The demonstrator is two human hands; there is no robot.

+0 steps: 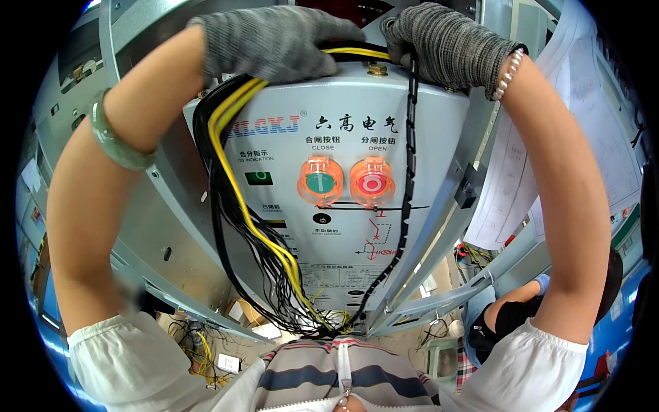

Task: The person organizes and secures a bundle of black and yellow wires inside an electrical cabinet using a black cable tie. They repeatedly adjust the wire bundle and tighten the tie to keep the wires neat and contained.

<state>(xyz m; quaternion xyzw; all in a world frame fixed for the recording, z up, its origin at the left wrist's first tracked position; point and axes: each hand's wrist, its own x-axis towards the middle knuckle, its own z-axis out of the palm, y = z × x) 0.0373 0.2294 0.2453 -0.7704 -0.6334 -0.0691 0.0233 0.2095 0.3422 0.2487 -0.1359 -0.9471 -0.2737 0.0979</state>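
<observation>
Both my hands wear grey knit gloves and are at the top edge of a light grey electrical switchgear unit (439, 130). My left hand (274, 44) is closed over a wire bundle (223, 130) of black and yellow wires, its fingertips pointing right. My right hand (449, 48) curls around the same bundle farther right; its fingertips are partly hidden. From the left hand the wires hang down the unit's front to its lower edge. Below the right hand runs a black spiral-wrapped cable (410, 144). Between them sit a green button (320, 183) and a red button (373, 184) under orange covers.
Metal frame rails (439, 233) flank the unit. Large paper drawings (515, 172) hang at the right. Loose wires (202, 350) lie on the floor at lower left. Another person (508, 312) is low at the right, beside a pale green stool (443, 360).
</observation>
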